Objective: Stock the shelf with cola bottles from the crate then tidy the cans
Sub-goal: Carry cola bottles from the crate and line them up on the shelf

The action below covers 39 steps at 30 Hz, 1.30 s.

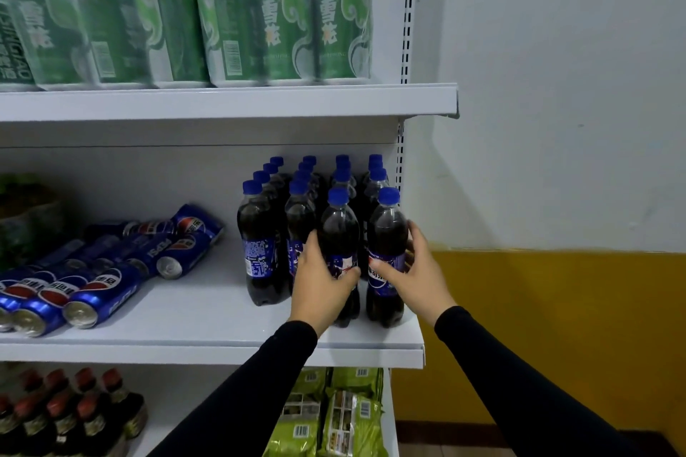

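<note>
- Head view: the left hand (322, 280) is wrapped round the label of one front cola bottle (339, 252); the right hand (415, 271) clasps the end bottle (386, 256), both upright at the middle shelf (230, 326) front edge, right end
- Full bottles should feel heavy, the plastic smooth and slightly yielding; gripping mid-body at the label seems steadiest
- Bottle rows (308, 189) stand close behind; blue cans (100, 271) lie toppled to the left, well apart; green cans (222, 26) line the shelf above
</note>
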Each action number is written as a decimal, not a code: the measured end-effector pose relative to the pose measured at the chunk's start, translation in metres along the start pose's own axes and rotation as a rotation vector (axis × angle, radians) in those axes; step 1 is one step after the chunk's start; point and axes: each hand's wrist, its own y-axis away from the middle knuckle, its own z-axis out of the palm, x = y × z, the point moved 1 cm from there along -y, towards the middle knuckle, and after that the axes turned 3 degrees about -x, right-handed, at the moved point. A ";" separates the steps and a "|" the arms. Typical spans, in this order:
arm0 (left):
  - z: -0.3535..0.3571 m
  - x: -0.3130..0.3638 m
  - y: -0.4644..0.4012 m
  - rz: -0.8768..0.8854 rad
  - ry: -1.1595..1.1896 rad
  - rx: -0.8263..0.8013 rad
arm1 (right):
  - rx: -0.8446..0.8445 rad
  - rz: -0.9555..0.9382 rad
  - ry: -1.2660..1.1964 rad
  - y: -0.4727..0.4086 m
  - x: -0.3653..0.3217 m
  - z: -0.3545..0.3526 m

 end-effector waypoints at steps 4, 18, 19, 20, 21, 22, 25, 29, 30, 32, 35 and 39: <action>0.006 -0.021 0.023 -0.066 -0.083 0.021 | -0.042 0.095 0.108 0.016 0.034 0.002; 0.032 -0.027 0.005 -0.153 -0.232 0.110 | 0.010 0.123 0.119 -0.007 0.058 0.017; 0.033 -0.027 0.003 -0.158 -0.251 0.110 | 0.014 0.125 0.121 -0.010 0.059 0.018; 0.034 -0.028 0.002 -0.163 -0.266 0.111 | 0.015 0.128 0.121 -0.011 0.060 0.019; 0.035 -0.027 0.001 -0.169 -0.277 0.116 | 0.014 0.126 0.123 -0.013 0.060 0.019; 0.036 -0.027 -0.001 -0.173 -0.284 0.121 | 0.013 0.125 0.122 -0.014 0.060 0.019; 0.039 -0.027 -0.003 -0.182 -0.292 0.134 | 0.015 0.114 0.126 -0.017 0.061 0.020; 0.042 -0.027 -0.007 -0.188 -0.301 0.139 | 0.017 0.127 0.124 -0.022 0.063 0.023; 0.042 -0.028 -0.008 -0.190 -0.314 0.140 | 0.020 0.134 0.120 -0.024 0.064 0.024; 0.043 -0.029 -0.009 -0.191 -0.344 0.143 | 0.021 0.137 0.127 -0.026 0.065 0.024; 0.044 -0.028 -0.010 -0.193 -0.353 0.145 | 0.014 0.142 0.131 -0.028 0.065 0.025; 0.044 -0.028 -0.011 -0.190 -0.350 0.142 | 0.009 0.141 0.137 -0.027 0.064 0.024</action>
